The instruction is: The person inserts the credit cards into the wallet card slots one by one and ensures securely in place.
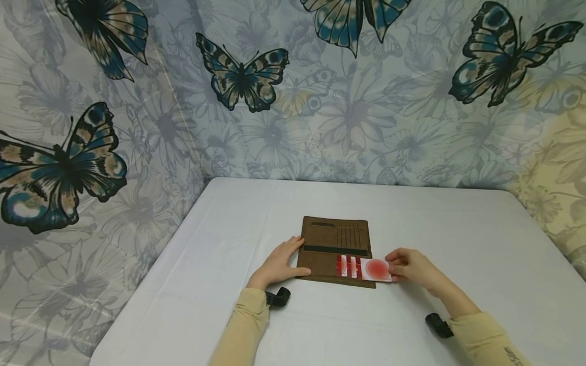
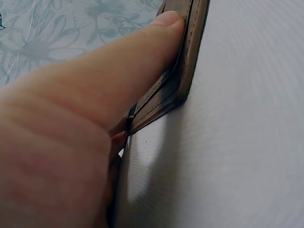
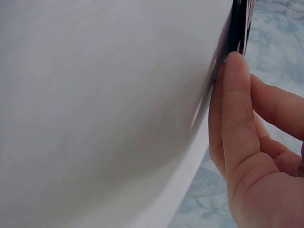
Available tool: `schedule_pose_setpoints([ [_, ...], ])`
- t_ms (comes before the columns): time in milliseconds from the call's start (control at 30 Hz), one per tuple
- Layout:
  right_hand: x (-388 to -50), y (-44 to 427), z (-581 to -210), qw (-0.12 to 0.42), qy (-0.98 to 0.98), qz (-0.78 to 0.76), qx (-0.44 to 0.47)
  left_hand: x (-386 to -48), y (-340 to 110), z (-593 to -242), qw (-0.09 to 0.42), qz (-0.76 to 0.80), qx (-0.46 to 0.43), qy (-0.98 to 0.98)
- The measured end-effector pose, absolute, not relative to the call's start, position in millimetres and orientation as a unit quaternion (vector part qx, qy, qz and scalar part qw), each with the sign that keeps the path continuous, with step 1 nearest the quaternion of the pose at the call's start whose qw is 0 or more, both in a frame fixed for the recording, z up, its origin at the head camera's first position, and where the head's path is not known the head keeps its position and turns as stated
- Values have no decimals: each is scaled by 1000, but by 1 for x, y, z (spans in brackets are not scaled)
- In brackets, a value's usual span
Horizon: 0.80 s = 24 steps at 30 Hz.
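Note:
A brown wallet (image 1: 318, 264) lies unfolded on the white table, with card slots in its upper and lower halves. Red and white cards (image 1: 349, 266) overlap in the lower half. The outermost card (image 1: 377, 270), white with a red disc, sticks out past the wallet's right edge. My right hand (image 1: 414, 270) pinches that card's outer end between thumb and fingers. On the wallet's left side rests my left hand (image 1: 278, 263), its fingers at the upper edge and its straight thumb (image 2: 137, 61) pressing the lower corner.
The white-covered table (image 1: 229, 213) extends around the wallet on every side. Behind it and on the left hangs a floral cloth with butterflies (image 1: 242, 73). A black wrist device (image 1: 278, 297) sits at the left wrist and another (image 1: 438, 325) at the right.

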State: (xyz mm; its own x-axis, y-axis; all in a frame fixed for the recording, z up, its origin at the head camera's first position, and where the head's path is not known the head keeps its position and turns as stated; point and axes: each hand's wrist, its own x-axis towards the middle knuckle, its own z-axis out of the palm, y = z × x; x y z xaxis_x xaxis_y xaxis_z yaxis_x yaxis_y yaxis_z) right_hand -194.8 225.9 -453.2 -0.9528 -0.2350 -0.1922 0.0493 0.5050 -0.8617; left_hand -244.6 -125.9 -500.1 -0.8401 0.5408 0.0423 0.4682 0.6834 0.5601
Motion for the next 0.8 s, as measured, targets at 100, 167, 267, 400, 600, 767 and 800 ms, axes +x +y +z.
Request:
schedule_pose_setpoints([
  [100, -196, 222, -454, 143, 852, -500, -54, -245, -126, -501, 65, 283, 276, 916],
  [167, -197, 221, -455, 143, 853, -499, -53, -245, -126, -501, 65, 281, 275, 917],
  [267, -199, 219, -456, 140, 859, -491, -43, -244, -126, -500, 63, 287, 276, 915],
  [400, -199, 218, -455, 133, 869, -475, -51, -244, -126, -499, 63, 291, 276, 914],
  [600, -199, 215, -452, 123, 881, -452, -64, -244, -126, -500, 68, 290, 274, 914],
  [767, -198, 210, -449, 125, 883, -449, -57, -245, -127, -502, 60, 288, 279, 914],
  [800, -198, 209, -449, 125, 883, -448, -56, -245, -127, -502, 57, 289, 282, 913],
])
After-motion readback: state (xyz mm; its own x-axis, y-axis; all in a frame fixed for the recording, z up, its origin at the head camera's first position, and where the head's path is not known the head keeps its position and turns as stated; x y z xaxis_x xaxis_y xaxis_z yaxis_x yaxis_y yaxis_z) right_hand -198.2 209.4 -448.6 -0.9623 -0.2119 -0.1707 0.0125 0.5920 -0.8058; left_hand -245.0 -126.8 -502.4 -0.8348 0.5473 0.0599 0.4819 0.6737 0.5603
